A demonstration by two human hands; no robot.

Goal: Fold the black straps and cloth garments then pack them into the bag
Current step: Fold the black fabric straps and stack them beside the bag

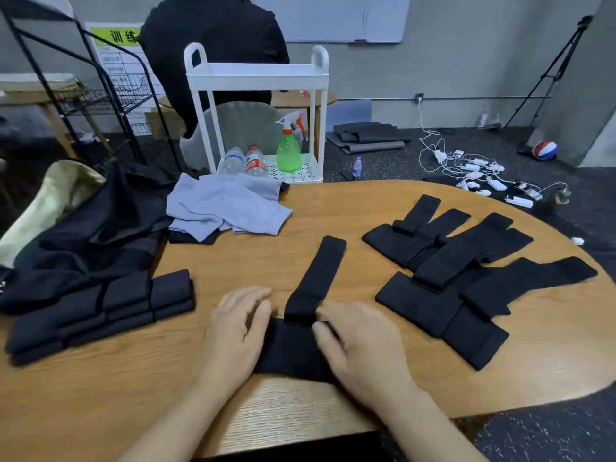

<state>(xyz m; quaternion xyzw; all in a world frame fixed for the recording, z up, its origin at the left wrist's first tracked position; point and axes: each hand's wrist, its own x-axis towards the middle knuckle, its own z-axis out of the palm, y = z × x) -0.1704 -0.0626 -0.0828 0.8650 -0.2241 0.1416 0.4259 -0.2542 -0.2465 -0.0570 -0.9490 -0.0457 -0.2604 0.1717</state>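
Folding 1 strap (313, 295): both hands (236, 331) are pressing it open-fingered (bag unpacked); next, I judge, doubling its tail over.

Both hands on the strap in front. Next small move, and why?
Probably fold the long tail of the black strap back over its wide end. Left hand and right hand already pin that end flat, and the tail lies stretched out, unlike the folded stack.
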